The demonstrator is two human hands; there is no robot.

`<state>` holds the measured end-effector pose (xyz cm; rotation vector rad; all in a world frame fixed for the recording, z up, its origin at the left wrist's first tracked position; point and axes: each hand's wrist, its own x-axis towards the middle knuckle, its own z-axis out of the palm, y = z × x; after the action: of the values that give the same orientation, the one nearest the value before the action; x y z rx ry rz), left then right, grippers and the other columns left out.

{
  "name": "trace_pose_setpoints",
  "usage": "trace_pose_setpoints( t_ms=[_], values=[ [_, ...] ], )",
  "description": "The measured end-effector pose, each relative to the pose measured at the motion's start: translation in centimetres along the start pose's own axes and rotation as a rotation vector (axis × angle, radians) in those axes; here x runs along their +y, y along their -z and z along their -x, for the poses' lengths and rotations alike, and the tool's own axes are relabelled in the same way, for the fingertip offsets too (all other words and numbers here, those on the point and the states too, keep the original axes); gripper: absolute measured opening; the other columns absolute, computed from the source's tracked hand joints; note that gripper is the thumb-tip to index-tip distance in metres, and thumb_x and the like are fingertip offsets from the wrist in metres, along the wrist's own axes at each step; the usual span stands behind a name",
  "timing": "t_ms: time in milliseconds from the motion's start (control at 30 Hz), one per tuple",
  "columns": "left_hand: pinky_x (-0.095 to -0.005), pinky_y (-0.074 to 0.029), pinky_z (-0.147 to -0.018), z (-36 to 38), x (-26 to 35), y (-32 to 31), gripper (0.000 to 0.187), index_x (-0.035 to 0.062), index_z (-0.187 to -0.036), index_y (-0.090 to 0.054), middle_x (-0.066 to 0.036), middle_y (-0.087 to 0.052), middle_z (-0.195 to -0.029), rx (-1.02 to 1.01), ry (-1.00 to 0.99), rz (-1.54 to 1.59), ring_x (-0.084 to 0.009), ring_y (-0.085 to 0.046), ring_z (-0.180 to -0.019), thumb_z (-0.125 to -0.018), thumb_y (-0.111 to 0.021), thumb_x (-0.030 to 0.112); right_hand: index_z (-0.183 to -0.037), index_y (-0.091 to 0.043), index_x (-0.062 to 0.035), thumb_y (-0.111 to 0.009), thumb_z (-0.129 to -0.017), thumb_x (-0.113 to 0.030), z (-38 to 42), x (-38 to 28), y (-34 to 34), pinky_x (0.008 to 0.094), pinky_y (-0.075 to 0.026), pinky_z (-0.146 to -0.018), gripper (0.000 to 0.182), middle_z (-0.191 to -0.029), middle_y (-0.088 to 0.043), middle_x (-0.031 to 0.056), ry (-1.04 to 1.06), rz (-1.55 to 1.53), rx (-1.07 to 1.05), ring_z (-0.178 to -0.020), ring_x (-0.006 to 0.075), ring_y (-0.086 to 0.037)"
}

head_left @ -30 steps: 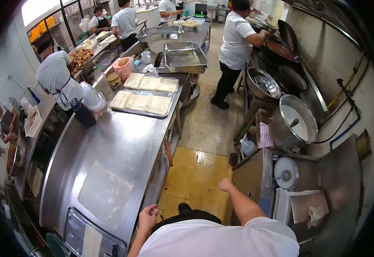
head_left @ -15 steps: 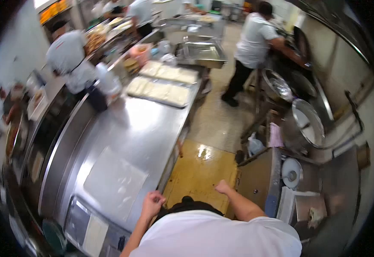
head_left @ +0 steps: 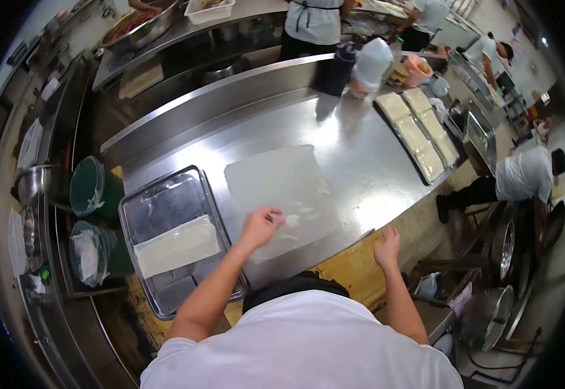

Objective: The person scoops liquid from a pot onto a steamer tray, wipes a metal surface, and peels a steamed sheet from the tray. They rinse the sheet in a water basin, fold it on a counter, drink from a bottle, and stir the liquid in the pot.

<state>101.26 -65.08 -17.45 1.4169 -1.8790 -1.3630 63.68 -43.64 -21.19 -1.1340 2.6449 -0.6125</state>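
Note:
A thin, pale, translucent sheet or film (head_left: 266, 178) lies flat on the steel table (head_left: 367, 162), with whitish smears near its front edge. My left hand (head_left: 262, 227) hovers over that front part, fingers curled together; whatever they hold, if anything, is too small to name. Just left of it is a dark rectangular tray (head_left: 166, 198) with one pale flat slab, like dough (head_left: 179, 246), across it. My right hand (head_left: 387, 247) is off the table's front edge, fingers loosely stretched, holding nothing visible.
Trays of pale dough slabs (head_left: 418, 139) stand at the table's right end, near a white jug (head_left: 373, 61). Green buckets (head_left: 88, 188) stand left. A co-worker (head_left: 522, 175) bends over pots at right; another person (head_left: 311, 26) stands behind the table's raised back edge.
My view and body have turned left to face the table. My left hand has come over the pale sheet. The right hand's fingers have loosened from a closed shape.

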Motion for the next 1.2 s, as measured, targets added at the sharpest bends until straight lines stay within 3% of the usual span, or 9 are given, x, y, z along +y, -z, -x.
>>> trace_pose_setpoints(
  t_ms=[67,133,200,400,600,633,767,967,1200],
  values=[
    [-0.0349,-0.055,-0.071,-4.4,-2.5,3.7,0.023,0.0097,-0.102,-0.075,-0.009,-0.072,-0.079,0.211,-0.012,-0.127,-0.0208,-0.068,-0.075,-0.087,-0.079,0.026,-0.140,-0.048,0.0044,-0.067,-0.078,-0.005,-1.1,-1.4,-0.4,0.0444,-0.035,-0.116,0.065,-0.141,-0.045,0.0271,0.064,-0.016,0.003,-0.134,0.0432,-0.044],
    [-0.0399,-0.055,-0.079,-7.4,-0.9,8.2,0.022,0.0101,-0.101,-0.075,-0.016,-0.074,-0.092,0.298,0.105,-0.266,-0.0295,-0.071,-0.086,-0.088,-0.075,0.028,-0.138,-0.048,0.0057,-0.067,-0.079,-0.006,-1.4,-2.4,-0.8,0.0446,-0.036,-0.115,0.062,-0.140,-0.046,0.0266,0.101,-0.030,-0.002,-0.133,0.0427,-0.045],
    [-0.0481,-0.054,-0.086,-10.9,-3.2,10.3,0.028,0.0054,-0.097,-0.075,-0.020,-0.070,-0.107,0.394,-0.023,-0.368,-0.0369,-0.067,-0.102,-0.088,-0.074,0.031,-0.137,-0.049,0.0064,-0.067,-0.080,-0.007,-0.9,-3.9,-0.2,0.0446,-0.037,-0.115,0.061,-0.138,-0.048,0.0259,0.113,-0.043,-0.019,-0.132,0.0424,-0.045],
    [-0.0489,-0.052,-0.097,-16.3,-5.5,12.0,0.029,0.0035,-0.100,-0.074,-0.020,-0.068,-0.115,0.309,0.274,-0.632,-0.0390,-0.065,-0.108,-0.088,-0.072,0.030,-0.138,-0.049,0.0055,-0.065,-0.084,-0.005,-1.2,-4.5,0.9,0.0449,-0.041,-0.109,0.057,-0.137,-0.048,0.0235,-0.048,-0.098,-0.111,-0.127,0.0390,-0.050],
    [-0.0479,-0.053,-0.094,-16.1,-4.6,11.9,0.026,0.0028,-0.099,-0.074,-0.020,-0.069,-0.113,0.282,0.273,-0.635,-0.0380,-0.066,-0.108,-0.087,-0.072,0.026,-0.136,-0.052,0.0043,-0.064,-0.085,-0.005,-5.6,-4.6,0.8,0.0414,-0.053,-0.093,0.053,-0.130,-0.051,0.0206,-0.004,-0.197,-0.084,-0.115,0.0335,-0.058],
    [-0.0475,-0.053,-0.094,-16.2,-4.7,11.8,0.024,0.0033,-0.097,-0.074,-0.020,-0.070,-0.111,0.293,0.267,-0.602,-0.0376,-0.066,-0.106,-0.087,-0.071,0.026,-0.134,-0.053,0.0061,-0.064,-0.082,-0.002,-6.1,-6.5,1.1,0.0397,-0.053,-0.088,0.054,-0.126,-0.057,0.0188,0.011,-0.205,-0.037,-0.108,0.0291,-0.062],
    [-0.0460,-0.053,-0.093,-16.3,-4.9,11.7,0.023,0.0044,-0.098,-0.073,-0.019,-0.072,-0.104,0.270,0.284,-0.529,-0.0368,-0.068,-0.102,-0.089,-0.069,0.026,-0.136,-0.052,0.0040,-0.061,-0.087,0.000,-8.9,-12.4,0.6,0.0357,-0.057,-0.082,0.051,-0.135,-0.051,0.0214,0.066,-0.401,-0.140,-0.117,0.0302,-0.060],
    [-0.0444,-0.053,-0.092,-17.4,-6.0,11.4,0.028,0.0034,-0.103,-0.071,-0.020,-0.073,-0.108,0.314,0.314,-0.327,-0.0365,-0.069,-0.104,-0.087,-0.073,0.026,-0.129,-0.058,0.0027,-0.062,-0.085,0.000,-13.0,-20.6,-3.9,0.0338,-0.058,-0.077,0.044,-0.125,-0.059,0.0171,0.321,-0.531,-0.208,-0.100,0.0261,-0.067],
    [-0.0416,-0.055,-0.089,-17.1,-2.9,12.8,0.026,0.0061,-0.098,-0.078,-0.018,-0.076,-0.100,0.099,0.372,-0.437,-0.0326,-0.072,-0.097,-0.081,-0.078,0.027,-0.129,-0.060,0.0034,-0.062,-0.085,-0.008,-17.1,-34.7,-10.3,0.0402,-0.056,-0.086,0.045,-0.117,-0.068,0.0223,0.559,-0.479,-0.507,-0.098,0.0310,-0.069]
  ],
)
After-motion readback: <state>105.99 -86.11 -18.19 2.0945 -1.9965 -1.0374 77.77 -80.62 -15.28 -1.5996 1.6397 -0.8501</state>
